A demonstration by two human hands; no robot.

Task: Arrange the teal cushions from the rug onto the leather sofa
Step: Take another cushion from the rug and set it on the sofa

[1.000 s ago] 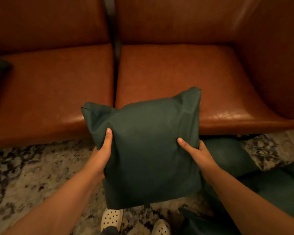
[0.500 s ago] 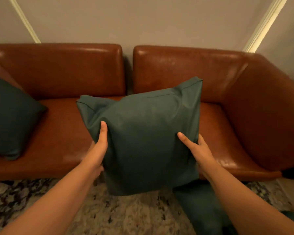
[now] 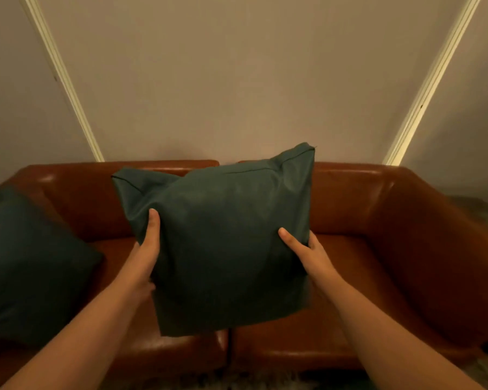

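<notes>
A plain beige wall is filling the upper half of my view, with two pale trim strips slanting across it. Below it, the brown two-seat leather sofa is stretching from side to side. I am holding a square teal fabric cushion upright in the air above the gap between the two seats, its top corner reaching past the backrest. A second teal cushion is leaning in the sofa's left corner. My left hand is gripping the held cushion's left edge, thumb flat on its front. My right hand is gripping the right edge likewise, fingers hidden behind.
</notes>
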